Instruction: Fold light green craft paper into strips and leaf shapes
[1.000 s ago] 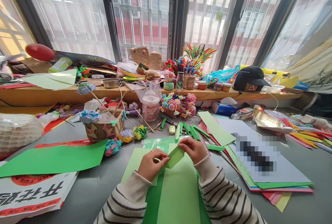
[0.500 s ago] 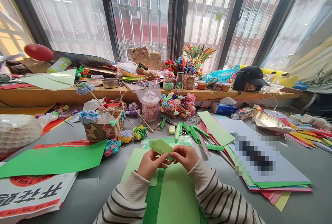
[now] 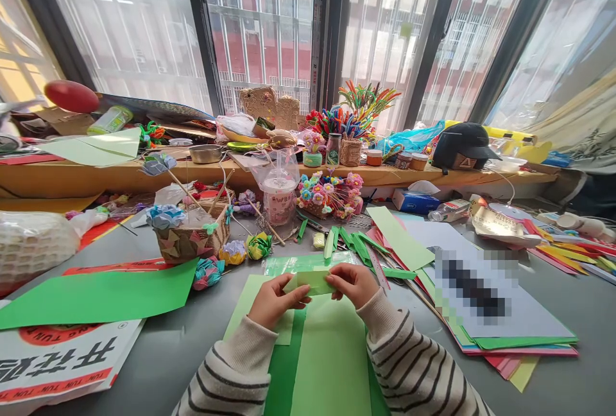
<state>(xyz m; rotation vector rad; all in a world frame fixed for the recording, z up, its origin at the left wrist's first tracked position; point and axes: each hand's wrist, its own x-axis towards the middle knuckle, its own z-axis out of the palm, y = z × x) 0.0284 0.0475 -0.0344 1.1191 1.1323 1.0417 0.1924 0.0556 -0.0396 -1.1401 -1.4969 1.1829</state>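
A small light green folded paper [image 3: 315, 282] is stretched between my two hands, above the table. My left hand [image 3: 276, 300] pinches its left end, with the thumb on the near side. The right end is gripped by the thumb and fingertips of my right hand [image 3: 353, 284]. Beneath my hands lie a large light green sheet [image 3: 332, 358], a darker green sheet [image 3: 283, 371] under it and another light green sheet [image 3: 243, 307] to the left. Just beyond, a clear plastic packet [image 3: 283, 265] lies flat.
Folded green strips [image 3: 359, 246] lie past my right hand. A paper stack [image 3: 500, 287] is at the right. On the left are a green sheet [image 3: 106, 294], a printed bag [image 3: 62, 358] and a flower basket [image 3: 192, 242]. A lidded cup [image 3: 280, 198] stands behind.
The folded paper has turned from slanted to nearly level and lies straighter between my hands. My right hand has moved slightly right and up, and my left hand slightly left.
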